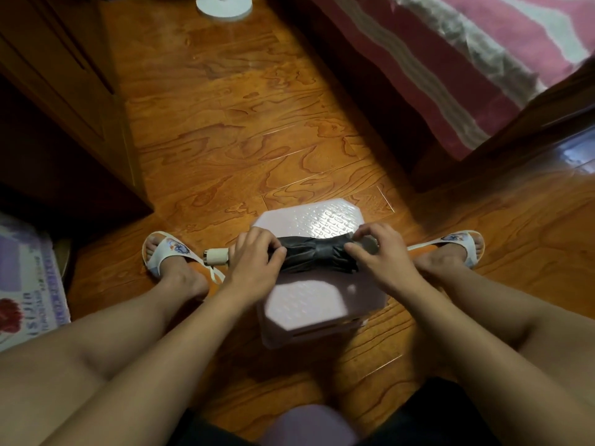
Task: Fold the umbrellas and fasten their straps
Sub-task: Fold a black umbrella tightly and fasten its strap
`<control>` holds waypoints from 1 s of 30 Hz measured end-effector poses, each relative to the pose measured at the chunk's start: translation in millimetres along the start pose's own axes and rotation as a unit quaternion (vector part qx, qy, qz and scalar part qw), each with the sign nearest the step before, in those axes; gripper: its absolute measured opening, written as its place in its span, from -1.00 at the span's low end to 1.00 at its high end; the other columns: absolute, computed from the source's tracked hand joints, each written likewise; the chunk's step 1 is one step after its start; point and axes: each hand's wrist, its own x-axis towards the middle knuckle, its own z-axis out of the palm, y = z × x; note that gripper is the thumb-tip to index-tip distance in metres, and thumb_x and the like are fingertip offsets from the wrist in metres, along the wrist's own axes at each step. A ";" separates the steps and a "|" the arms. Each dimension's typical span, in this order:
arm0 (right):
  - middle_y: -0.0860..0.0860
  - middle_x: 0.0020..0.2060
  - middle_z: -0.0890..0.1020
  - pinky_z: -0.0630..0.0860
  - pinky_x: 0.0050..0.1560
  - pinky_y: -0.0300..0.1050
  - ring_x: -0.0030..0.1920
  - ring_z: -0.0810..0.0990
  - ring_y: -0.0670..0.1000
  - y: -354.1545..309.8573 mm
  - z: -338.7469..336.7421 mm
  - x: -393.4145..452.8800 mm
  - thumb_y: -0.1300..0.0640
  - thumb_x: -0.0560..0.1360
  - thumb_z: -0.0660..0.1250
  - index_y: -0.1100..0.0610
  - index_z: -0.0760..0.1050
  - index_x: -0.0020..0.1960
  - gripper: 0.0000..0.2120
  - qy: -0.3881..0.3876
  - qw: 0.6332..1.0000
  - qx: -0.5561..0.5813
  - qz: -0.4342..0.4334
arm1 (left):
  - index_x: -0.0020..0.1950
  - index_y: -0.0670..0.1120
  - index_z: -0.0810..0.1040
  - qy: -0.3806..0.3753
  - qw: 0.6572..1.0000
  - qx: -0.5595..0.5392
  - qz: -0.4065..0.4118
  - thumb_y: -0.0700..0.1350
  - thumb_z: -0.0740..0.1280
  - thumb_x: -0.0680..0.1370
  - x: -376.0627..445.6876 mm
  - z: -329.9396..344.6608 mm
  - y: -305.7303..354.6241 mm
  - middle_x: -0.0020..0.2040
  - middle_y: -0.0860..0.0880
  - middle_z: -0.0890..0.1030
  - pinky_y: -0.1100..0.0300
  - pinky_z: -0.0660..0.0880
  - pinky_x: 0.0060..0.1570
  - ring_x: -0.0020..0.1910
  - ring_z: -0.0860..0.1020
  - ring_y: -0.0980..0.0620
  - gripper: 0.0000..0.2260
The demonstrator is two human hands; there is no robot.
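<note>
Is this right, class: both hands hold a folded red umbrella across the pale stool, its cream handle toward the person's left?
Not quite. The head view shows the umbrella is dark grey, not red. The left hand and right hand do hold it across the stool, cream handle leftward.

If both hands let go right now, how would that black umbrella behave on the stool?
The umbrella is a rolled bundle lying crosswise on the stool, so it would probably roll. Its cloth looks soft and creased, likely to loosen once the left hand and right hand release. The handle overhangs, so it may tip.
</note>
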 end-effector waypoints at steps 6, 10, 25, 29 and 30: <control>0.02 -0.14 0.57 0.31 -0.12 -0.06 -0.05 0.51 0.10 -7.8 22.3 17.5 0.00 0.53 0.44 -0.01 0.43 -0.19 -0.78 0.049 0.997 -0.013 0.060 | -0.10 -0.06 0.37 0.045 0.998 0.009 -0.037 -0.12 0.25 0.62 4.1 9.9 9.1 -0.03 0.00 0.41 0.12 0.09 -0.01 0.01 0.31 -0.01 -0.88; 0.10 -0.15 0.61 0.38 -0.18 -0.02 -0.10 0.55 0.14 -10.0 22.0 29.3 -0.02 0.57 0.41 0.06 0.44 -0.15 -0.76 0.038 0.989 0.017 0.140 | -0.05 -0.04 0.37 0.030 0.998 -0.008 -0.055 -0.14 0.23 0.64 14.7 7.3 12.6 -0.01 0.00 0.43 0.11 0.11 0.06 0.06 0.36 -0.02 -0.91; -0.03 0.03 0.53 0.43 0.03 -0.08 0.12 0.47 0.05 -10.5 -1.2 7.3 0.08 0.54 0.42 -0.11 0.37 -0.15 -0.76 -0.006 0.999 -0.006 -0.033 | -0.12 -0.04 0.44 -0.002 0.998 -0.053 -0.029 -0.09 0.38 0.57 20.5 -3.9 4.6 -0.10 0.11 0.40 0.11 0.11 -0.01 0.02 0.37 0.04 -0.85; 0.01 0.06 0.53 0.52 0.12 0.07 0.14 0.50 0.09 -11.7 4.0 0.2 0.23 0.51 0.44 -0.02 0.42 -0.16 -0.76 0.036 0.993 0.090 0.064 | 0.05 0.02 0.44 0.011 0.994 -0.089 -0.055 -0.11 0.42 0.55 2.5 -2.8 10.3 0.00 0.10 0.43 0.11 0.18 0.04 0.03 0.36 0.04 -0.81; 0.00 0.08 0.52 0.49 0.13 0.01 0.16 0.48 0.07 -10.1 4.8 -3.1 0.23 0.50 0.45 -0.05 0.44 -0.11 -0.75 0.031 0.994 0.085 0.068 | 0.14 0.07 0.45 0.000 0.993 -0.102 -0.057 -0.12 0.43 0.54 -1.8 -5.0 9.3 0.03 0.10 0.45 0.09 0.23 0.08 0.06 0.38 0.04 -0.75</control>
